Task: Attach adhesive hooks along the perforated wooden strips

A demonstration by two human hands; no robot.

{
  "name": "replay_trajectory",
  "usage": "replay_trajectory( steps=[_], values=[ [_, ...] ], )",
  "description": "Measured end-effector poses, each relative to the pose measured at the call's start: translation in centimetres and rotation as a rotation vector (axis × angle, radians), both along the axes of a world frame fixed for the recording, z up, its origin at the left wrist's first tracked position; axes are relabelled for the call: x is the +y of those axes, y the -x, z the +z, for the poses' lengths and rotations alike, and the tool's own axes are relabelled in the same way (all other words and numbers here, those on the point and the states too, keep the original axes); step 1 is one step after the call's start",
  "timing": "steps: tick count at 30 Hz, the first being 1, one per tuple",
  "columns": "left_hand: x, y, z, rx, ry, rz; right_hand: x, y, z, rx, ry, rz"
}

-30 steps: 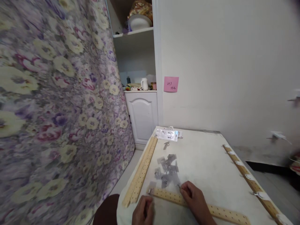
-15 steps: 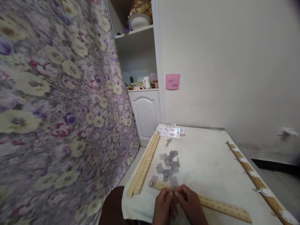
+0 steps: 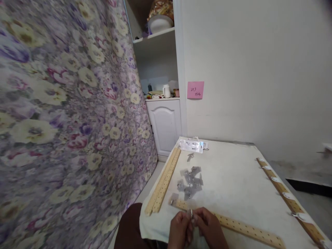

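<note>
My left hand (image 3: pixel 179 226) and my right hand (image 3: pixel 209 224) meet close to the table's near edge, fingers pinched together. Between their fingertips is a small clear plastic bag with a shiny metal piece (image 3: pixel 191 214) in it or against it; its exact shape is too small to tell. Just beyond the hands lies a wooden strip with holes (image 3: pixel 249 230), partly covered by them. Another small clear bag (image 3: pixel 173 200) rests at that strip's left end. Farther up, several more small clear bags (image 3: pixel 190 183) with metal parts lie in a loose pile.
Two perforated wooden strips (image 3: pixel 164 181) lie side by side along the table's left edge. At the right edge, another strip (image 3: pixel 287 199) carries several white round pieces. Flat clear packaging (image 3: pixel 191 146) lies at the far left corner. A floral curtain (image 3: pixel 77 121) hangs on the left.
The view has turned slightly left, so everything appears shifted right. Between my fingertips the shiny metal piece now shows more clearly; both hands stay together.
</note>
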State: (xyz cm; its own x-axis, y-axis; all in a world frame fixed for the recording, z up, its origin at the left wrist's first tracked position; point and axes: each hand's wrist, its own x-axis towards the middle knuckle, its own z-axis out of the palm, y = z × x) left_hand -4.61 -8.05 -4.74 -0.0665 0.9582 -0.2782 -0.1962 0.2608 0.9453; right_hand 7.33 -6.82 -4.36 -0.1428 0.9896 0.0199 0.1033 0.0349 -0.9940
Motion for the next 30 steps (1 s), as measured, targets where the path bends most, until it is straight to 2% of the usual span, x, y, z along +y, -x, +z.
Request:
replay_trajectory(
  steps=[4,9,13,20,30],
  values=[
    [0.8,1.2,0.3,0.087,0.044,0.041,0.0,-0.5,0.3,-0.170,-0.098,-0.040],
    [1.6,2.1,0.1,0.126,0.078,0.015,0.2,-1.0,-0.4,-0.369,-0.300,-0.051],
    [1.8,2.1,0.0,0.163,0.090,-0.029,0.7,-0.8,-0.9,-0.439,-0.457,-0.055],
    [2.0,2.0,-0.4,0.225,0.110,-0.046,1.9,-0.3,-1.5,-0.526,-0.557,-0.029],
    [2.3,2.1,-0.8,0.258,0.112,-0.047,2.2,0.0,-2.7,-0.651,-0.720,-0.056]
  ],
)
